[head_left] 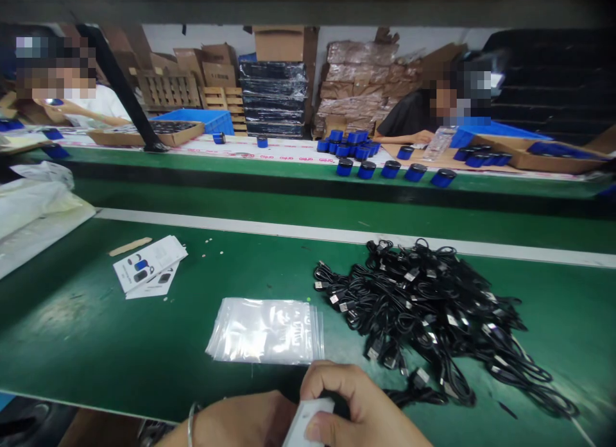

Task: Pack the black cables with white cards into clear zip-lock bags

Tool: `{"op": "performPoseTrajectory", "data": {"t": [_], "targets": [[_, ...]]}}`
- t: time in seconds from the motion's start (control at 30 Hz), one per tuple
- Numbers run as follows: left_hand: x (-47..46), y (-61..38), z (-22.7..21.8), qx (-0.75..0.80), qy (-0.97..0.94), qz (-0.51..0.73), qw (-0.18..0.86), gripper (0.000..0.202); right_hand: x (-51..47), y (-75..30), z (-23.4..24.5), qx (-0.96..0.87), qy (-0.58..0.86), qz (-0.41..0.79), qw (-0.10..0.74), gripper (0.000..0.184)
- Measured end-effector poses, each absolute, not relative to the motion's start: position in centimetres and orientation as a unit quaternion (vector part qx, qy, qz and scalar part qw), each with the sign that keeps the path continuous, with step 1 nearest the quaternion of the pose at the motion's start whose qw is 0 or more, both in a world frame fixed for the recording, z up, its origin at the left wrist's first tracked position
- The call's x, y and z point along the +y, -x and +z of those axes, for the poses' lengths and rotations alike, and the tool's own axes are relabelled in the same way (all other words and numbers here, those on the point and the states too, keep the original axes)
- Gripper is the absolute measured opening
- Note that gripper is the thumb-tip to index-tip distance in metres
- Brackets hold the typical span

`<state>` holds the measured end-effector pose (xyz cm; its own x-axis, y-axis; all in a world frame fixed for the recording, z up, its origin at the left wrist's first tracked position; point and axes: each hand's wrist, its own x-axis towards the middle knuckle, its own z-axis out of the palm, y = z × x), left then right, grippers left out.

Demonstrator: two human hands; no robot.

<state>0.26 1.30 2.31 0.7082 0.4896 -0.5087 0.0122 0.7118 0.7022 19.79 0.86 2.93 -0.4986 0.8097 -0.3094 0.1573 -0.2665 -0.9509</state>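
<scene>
At the bottom edge, my right hand (pixel 353 399) pinches a white folded leaflet (pixel 308 418) between a bent forefinger and thumb. My left hand (pixel 245 418), below a bracelet on the wrist, lies against the leaflet's left side; its fingers are hidden. Just beyond the hands is a stack of clear plastic bags (pixel 264 331), lying flat on the green table. To the right spreads a large heap of coiled black USB cables (pixel 418 306). Printed leaflets (pixel 149 267) with pictures of devices lie at the left, beside a flat wooden stick (pixel 129 246).
A white plastic bag (pixel 38 210) rests at the left edge. Behind a white strip (pixel 240 227) runs a raised shelf with several blue, black-topped cylinders (pixel 366 170) and cardboard trays (pixel 543 158). Two people sit beyond it; a dark post (pixel 122 91) rises at the left.
</scene>
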Motion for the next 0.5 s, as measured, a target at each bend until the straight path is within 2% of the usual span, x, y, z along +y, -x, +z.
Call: {"op": "performPoseTrajectory", "data": {"t": [0.07,0.1,0.13,0.2,0.23,0.27,0.33,0.4,0.5], "targets": [[1.0,-0.1,1.7,0.360,-0.343,0.165,0.852,0.020,0.9,-19.7,3.1,-0.604,0.450,0.608,0.249,0.018],[0.9,-0.2,1.6,0.356,-0.335,0.175,0.854,0.025,0.9,-19.7,3.1,-0.632,0.454,0.575,0.255,0.025],[0.7,-0.2,1.5,0.350,-0.328,0.185,0.858,0.036,0.8,-19.7,3.1,-0.663,0.451,0.536,0.264,0.038],[0.6,-0.5,1.6,0.330,-0.317,0.203,0.866,0.058,0.4,-19.8,2.8,-0.738,0.429,0.438,0.283,0.075],[0.6,-0.7,1.8,0.315,-0.316,0.213,0.869,0.065,0.2,-19.8,2.5,-0.778,0.412,0.377,0.289,0.092],[0.6,-0.9,2.0,0.297,-0.318,0.225,0.872,0.067,0.0,-19.7,2.2,-0.814,0.396,0.312,0.289,0.101],[0.9,-1.3,2.6,0.263,-0.325,0.252,0.873,0.065,-0.2,-19.1,1.5,-0.865,0.375,0.181,0.279,0.100],[1.2,-1.7,3.0,0.241,-0.333,0.276,0.869,0.063,-0.1,-18.3,0.7,-0.886,0.359,0.085,0.280,0.087],[1.2,-1.9,3.1,0.231,-0.336,0.295,0.864,0.064,0.1,-17.1,-0.7,-0.878,0.348,0.026,0.328,0.066]]}}
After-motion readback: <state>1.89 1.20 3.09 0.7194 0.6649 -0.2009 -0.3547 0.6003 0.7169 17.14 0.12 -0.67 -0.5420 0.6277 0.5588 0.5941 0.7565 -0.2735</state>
